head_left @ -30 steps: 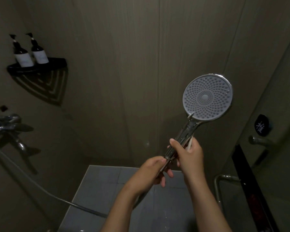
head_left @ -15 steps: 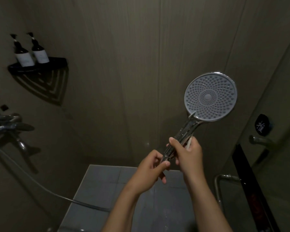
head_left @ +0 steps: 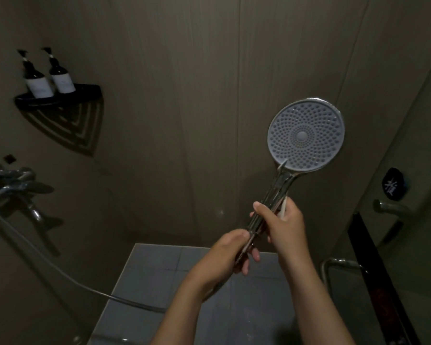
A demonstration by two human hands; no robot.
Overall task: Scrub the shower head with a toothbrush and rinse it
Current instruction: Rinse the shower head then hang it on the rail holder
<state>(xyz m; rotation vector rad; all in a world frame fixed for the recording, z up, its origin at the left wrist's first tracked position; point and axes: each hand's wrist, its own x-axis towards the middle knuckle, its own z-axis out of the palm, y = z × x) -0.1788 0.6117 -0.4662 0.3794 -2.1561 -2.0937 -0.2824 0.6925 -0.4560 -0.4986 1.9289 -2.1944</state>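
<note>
Shower head up at two o'clock, nozzle face toward me. My left hand clasps the handle base; my right hand wraps handle and toothbrush together. Scrubbing looks not yet begun; next I'd free the brush.

The shower head is held upright, its grey nozzle face turned to the camera. The right hand grips the chrome handle at mid-length, with a white toothbrush pinned alongside. The left hand grips the handle's lower end, where the hose joins. Two dark bottles stand side by side on the black corner shelf.
</note>
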